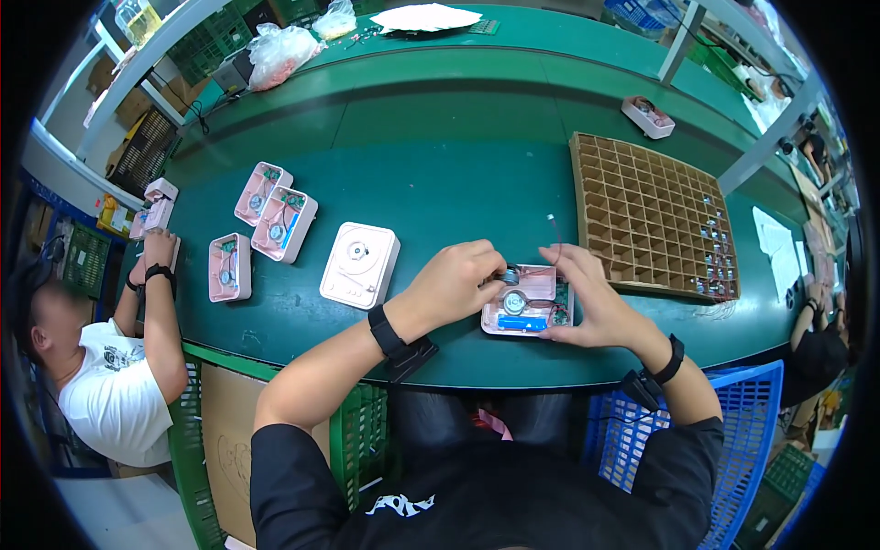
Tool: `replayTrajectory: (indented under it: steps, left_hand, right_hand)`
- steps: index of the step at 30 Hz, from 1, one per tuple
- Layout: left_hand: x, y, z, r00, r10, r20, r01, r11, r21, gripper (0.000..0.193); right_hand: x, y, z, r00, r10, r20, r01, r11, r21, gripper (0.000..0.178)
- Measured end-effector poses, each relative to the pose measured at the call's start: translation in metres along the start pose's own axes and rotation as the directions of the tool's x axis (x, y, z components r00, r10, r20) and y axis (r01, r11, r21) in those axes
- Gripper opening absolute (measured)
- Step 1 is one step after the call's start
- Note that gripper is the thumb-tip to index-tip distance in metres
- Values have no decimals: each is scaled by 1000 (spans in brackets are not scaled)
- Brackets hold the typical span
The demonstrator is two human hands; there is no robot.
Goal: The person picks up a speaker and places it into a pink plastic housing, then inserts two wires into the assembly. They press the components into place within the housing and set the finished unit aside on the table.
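In front of me on the green table lies an open pale pink case [489,322]. Inside it are a blue cylindrical battery [522,324], a round metallic speaker-like part [515,302], a green circuit board [562,295] and thin wires. My left hand [461,282] pinches a small dark round part [510,275] at the case's upper left corner. My right hand [594,301] grips the case's right side, thumb low and fingers at the top. A thin wire with a white connector [551,218] sticks up beyond the right fingers.
A cardboard divider tray [632,209] with small metallic parts stands at right. Left lie a closed white case [359,265] and several open cases [229,268]. Another open case [648,117] sits behind the tray. A co-worker [119,385] works at far left; a blue crate [733,440] stands below right.
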State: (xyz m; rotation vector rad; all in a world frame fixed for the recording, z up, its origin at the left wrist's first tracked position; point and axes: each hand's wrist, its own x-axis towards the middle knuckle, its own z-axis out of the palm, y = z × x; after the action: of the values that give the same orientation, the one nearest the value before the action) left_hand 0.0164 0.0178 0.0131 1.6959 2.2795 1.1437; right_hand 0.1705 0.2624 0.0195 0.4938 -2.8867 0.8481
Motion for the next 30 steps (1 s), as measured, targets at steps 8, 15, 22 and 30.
replayTrajectory:
  steps: [8,15,22,30]
  left_hand:
    - [0,-7,12,995,56,87,-66,991,113,16]
    - [-6,-7,7,997,43,66,-49,995,88,17]
    - [-7,-6,11,997,36,68,-42,995,91,16]
    - [-6,-1,18,992,27,121,-56,967,249,16]
  right_hand:
    - [7,-15,26,1000,-8,-1,8,986,167,123]
    - [8,-16,32,998,-33,-52,41,986,163,120]
    - [7,-16,37,995,-68,-79,80,983,167,120]
    - [7,-19,36,994,-60,-89,74,985,154,119]
